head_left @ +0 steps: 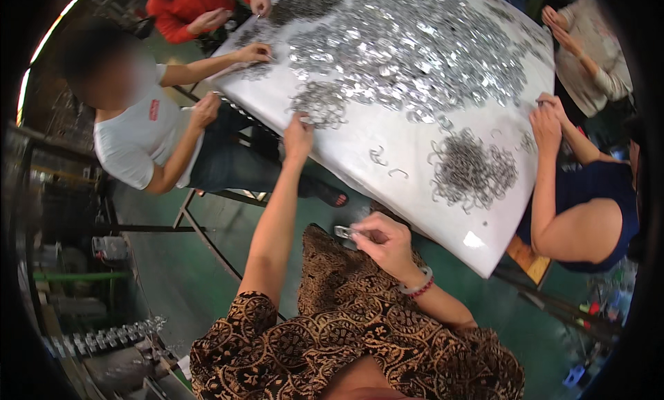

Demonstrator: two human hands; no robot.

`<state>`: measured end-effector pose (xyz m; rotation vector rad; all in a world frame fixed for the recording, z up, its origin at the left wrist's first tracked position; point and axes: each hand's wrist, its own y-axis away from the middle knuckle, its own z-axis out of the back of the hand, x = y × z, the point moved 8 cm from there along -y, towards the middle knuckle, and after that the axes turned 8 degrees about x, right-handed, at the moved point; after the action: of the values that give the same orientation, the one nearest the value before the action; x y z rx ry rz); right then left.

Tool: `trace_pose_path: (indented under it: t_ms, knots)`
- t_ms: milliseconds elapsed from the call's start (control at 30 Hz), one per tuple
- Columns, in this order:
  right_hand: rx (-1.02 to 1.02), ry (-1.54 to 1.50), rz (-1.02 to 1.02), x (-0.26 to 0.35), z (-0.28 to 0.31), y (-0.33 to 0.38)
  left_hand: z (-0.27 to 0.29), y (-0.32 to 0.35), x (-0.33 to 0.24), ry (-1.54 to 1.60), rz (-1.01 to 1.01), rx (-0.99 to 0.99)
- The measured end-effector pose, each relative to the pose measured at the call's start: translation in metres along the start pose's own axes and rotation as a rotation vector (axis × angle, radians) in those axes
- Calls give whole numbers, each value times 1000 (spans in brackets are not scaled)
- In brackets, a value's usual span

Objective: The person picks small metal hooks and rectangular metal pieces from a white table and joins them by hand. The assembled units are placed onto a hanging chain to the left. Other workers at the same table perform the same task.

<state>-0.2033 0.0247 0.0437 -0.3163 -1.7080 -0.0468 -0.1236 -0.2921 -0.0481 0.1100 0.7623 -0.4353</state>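
Observation:
My left hand (298, 138) stretches out to the table's near left edge, its fingers drawn together at the rim of a small pile of curved wire pieces (322, 102). Whatever lies between those fingertips is too small to make out. Closer to my body, off the table's edge, my right hand (386, 242) pinches a small shiny metal clip (342, 232) between thumb and fingers. A larger pile of dark metal hooks (472, 168) lies to the right on the white tabletop (415, 192), and a few loose hooks (379, 156) are scattered left of it.
A broad heap of shiny flat metal pieces (408, 47) covers the table's middle and far side. Co-workers stand around: one in a white shirt (142, 140) at left, one in red (169, 16), others at right. A dark metal frame (197, 223) stands at left.

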Motion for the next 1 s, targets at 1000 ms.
trace_pose_path:
  t_ms: [1000]
  knots:
    - [63, -133, -188, -21, -3, -2, 27, 3, -22, 13, -108, -43]
